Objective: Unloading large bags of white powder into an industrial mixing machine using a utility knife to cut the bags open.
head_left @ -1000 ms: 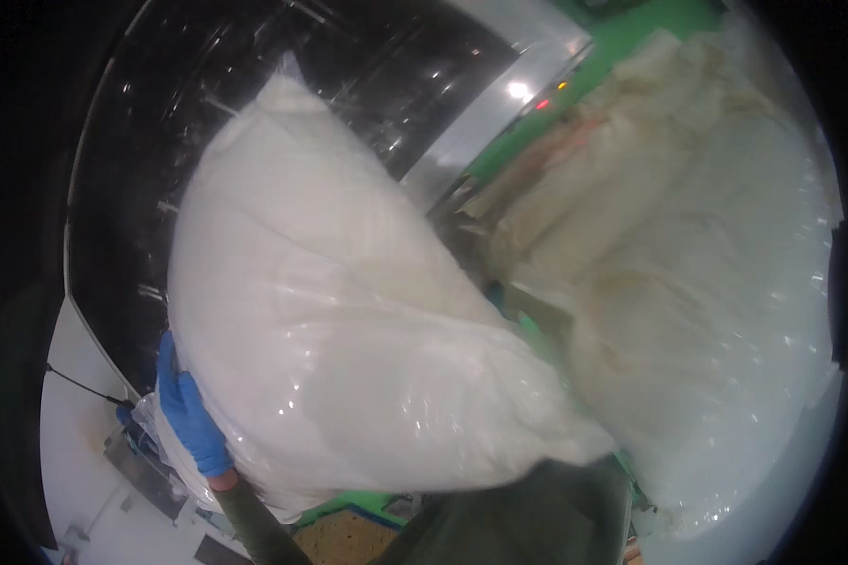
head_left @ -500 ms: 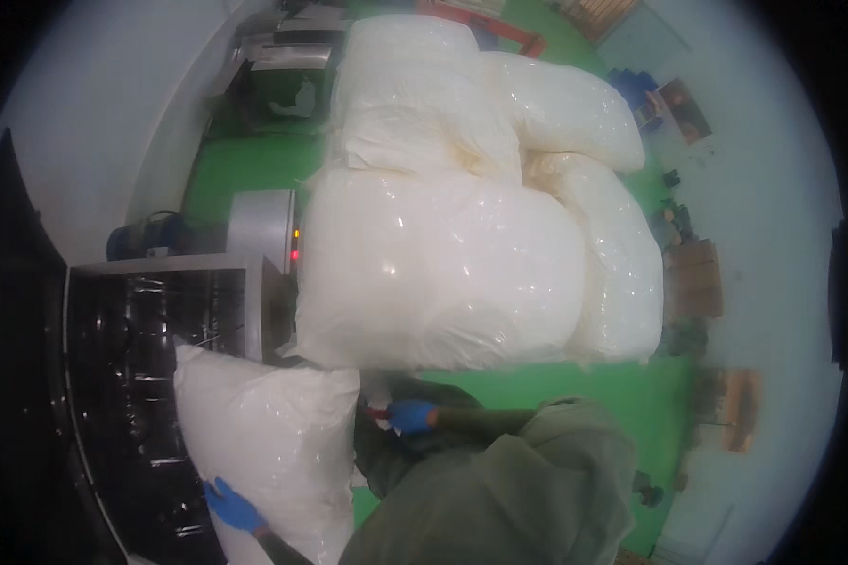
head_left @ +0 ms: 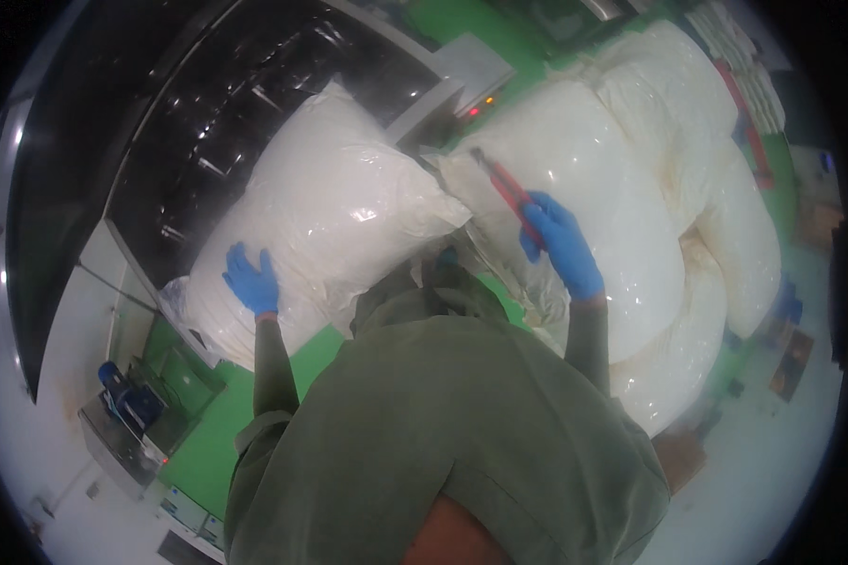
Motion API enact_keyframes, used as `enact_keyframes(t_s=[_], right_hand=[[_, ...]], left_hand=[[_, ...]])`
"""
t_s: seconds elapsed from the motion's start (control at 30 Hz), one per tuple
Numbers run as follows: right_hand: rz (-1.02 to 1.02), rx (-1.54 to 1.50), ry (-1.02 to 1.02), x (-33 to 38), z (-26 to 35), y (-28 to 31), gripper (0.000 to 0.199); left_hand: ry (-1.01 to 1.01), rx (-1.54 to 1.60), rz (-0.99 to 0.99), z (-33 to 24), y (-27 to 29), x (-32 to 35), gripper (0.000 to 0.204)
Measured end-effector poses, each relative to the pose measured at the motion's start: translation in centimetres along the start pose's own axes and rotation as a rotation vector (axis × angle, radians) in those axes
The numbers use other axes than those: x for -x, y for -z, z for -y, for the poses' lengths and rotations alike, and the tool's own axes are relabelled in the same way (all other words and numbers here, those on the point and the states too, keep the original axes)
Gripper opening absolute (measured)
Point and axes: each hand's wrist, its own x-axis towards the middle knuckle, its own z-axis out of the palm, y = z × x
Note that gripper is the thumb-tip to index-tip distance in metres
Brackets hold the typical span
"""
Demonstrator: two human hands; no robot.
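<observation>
A large, full white plastic bag (head_left: 320, 188) lies across the edge of a dark, shiny metal trough (head_left: 203, 122). My left hand (head_left: 252, 280), in a blue glove, rests on this bag near its lower end with the fingers spread. In my right hand (head_left: 567, 247), also gloved in blue, is a red utility knife (head_left: 507, 188), its tip pointing up and to the left. Knife and right hand are over the nearest of the big stacked white bags (head_left: 622, 179); whether they touch it I cannot tell.
Beside the trough stands a metal box (head_left: 471, 71) with small red and orange lights. A blue motor (head_left: 132, 395) sits on a machine at the lower left. Green floor (head_left: 207, 461) shows between the equipment. A red metal bar (head_left: 746, 127) lies behind the stacked bags.
My view has turned, so the trough and stack appear rotated. My right hand has come up from beside my body with the red knife. My left hand stays on the bag.
</observation>
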Motion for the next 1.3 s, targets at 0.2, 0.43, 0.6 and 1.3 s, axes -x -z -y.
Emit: enact_keyframes(t_s=[0.2, 0.43, 0.6, 1.3], right_hand=[[0.163, -0.056, 0.152, -7.2, 1.9, -7.8, 0.020], [0.371, 0.062, 0.141, -15.0, 1.3, -16.5, 0.015], [0.539, 0.275, 0.266, -22.6, -0.5, -23.1, 0.013], [0.328, 0.357, 0.315, -26.7, -2.7, -27.7, 0.011]], left_hand=[[-0.021, 0.042, -0.105, 3.2, 0.8, -0.9, 0.051], [0.052, 0.064, -0.221, 2.1, 0.5, 0.9, 0.052], [0.219, 0.124, -0.221, 1.5, -1.3, 2.1, 0.050], [0.593, -0.061, -0.236, 4.0, 2.4, 3.2, 0.059]])
